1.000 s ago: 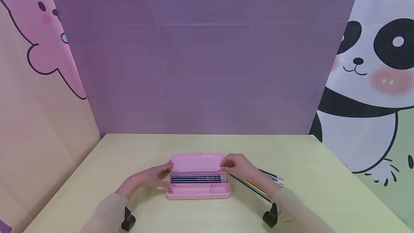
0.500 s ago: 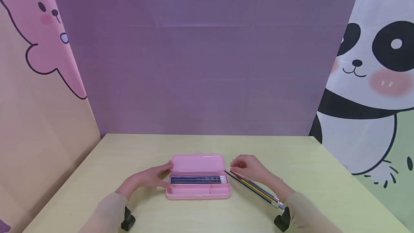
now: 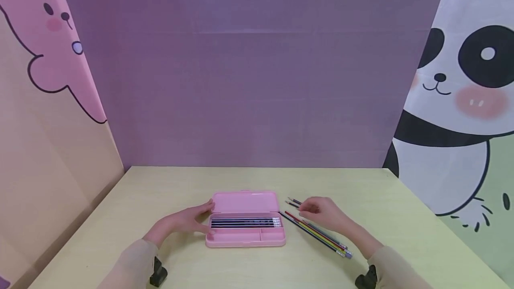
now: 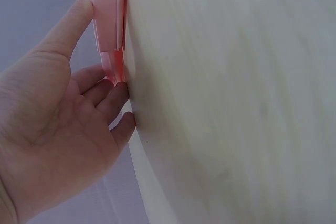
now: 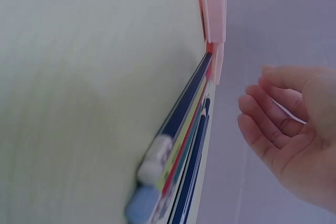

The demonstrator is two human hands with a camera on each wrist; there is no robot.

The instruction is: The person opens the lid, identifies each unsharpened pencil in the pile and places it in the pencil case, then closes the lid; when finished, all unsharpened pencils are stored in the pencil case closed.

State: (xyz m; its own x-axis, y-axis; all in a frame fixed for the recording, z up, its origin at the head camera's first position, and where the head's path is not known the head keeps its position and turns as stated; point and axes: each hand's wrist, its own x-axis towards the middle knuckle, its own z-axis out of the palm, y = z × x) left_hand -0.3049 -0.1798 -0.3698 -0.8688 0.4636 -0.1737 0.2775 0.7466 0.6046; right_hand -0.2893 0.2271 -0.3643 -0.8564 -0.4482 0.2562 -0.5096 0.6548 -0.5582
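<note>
A pink pencil case lies with its lid folded back on the table. Several dark pencils lie side by side in its long rear compartment. At the case's left end, my left hand touches it, thumb on the front part's rim and fingers at the lid. In the left wrist view this hand has its thumb along the case's side. My right hand is empty, fingers loosely bent, above loose pencils right of the case. Two dark pencil tips show beyond it.
The loose pencils are dark, yellow and red, slanting toward the front right, their eraser ends nearest the right wrist camera. One reaches the case's right end. A purple cloth hangs behind the pale wooden table.
My right hand has moved right, away from the case, over the loose pencils. The coloured pencils now lie closer together, and two dark tips have come into sight. The left hand stays put.
</note>
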